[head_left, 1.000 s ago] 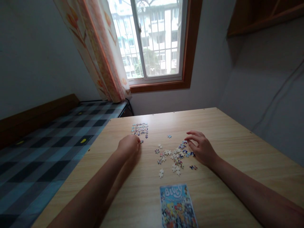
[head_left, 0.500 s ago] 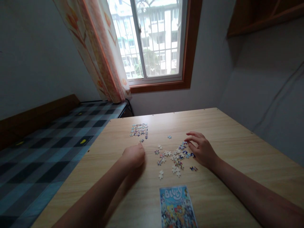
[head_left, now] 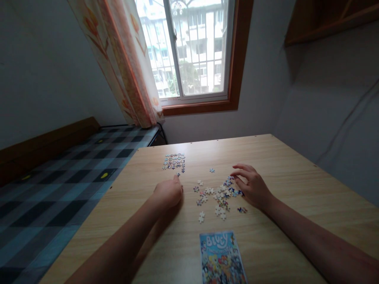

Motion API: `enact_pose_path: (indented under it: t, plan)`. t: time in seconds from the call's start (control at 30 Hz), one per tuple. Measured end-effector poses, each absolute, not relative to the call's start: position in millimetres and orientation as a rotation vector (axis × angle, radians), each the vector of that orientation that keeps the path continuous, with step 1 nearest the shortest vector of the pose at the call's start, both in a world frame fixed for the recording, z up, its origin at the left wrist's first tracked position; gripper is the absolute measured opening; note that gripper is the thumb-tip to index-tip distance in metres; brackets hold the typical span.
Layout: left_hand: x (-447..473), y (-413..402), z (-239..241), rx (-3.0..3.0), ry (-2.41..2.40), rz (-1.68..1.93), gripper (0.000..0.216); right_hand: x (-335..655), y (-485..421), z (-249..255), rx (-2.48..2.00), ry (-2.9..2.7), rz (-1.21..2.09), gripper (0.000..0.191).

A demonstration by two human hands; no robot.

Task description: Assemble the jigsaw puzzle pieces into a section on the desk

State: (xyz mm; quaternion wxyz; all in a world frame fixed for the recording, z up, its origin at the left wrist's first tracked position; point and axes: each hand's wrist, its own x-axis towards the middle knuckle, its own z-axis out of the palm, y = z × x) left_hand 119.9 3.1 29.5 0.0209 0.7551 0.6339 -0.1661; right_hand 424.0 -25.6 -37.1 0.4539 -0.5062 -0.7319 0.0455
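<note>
My left hand is closed, its index fingertip on a small jigsaw puzzle piece lying on the table. The thumb and other fingers are mostly hidden. Just beyond that piece is a partly joined block of puzzle pieces. At the right edge of a loose heap of puzzle pieces rests my right hand, fingers apart and slightly bent, with nothing seen in its grasp. Some of the heap lies pale back up, some printed side up. A single light blue piece lies apart, beyond the heap.
A colourful picture card or box lid marked "BLUEY" lies near me on the wooden table. To the left stands a bed with a checked cover. A window and flowered curtain are at the back.
My left hand has moved slightly forward and right, and the puzzle piece at its fingertip now sits closer to the joined block. My right hand stays where it was.
</note>
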Motion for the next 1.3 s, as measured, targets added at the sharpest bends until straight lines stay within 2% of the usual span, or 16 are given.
enact_pose_path:
  t: [0.3,0.77,1.3]
  plan:
    - [116,12,24,2.338,2.006,-0.424,0.061,424,-26,-38,-1.249,-1.795,0.124,0.017]
    - [122,18,14,2.382,2.054,-0.269,0.053,424,-26,-39,-1.241,-1.815,0.124,0.016]
    - [119,22,6,2.412,2.036,-0.182,0.058,425,-25,-40,-1.256,-1.778,0.070,0.017]
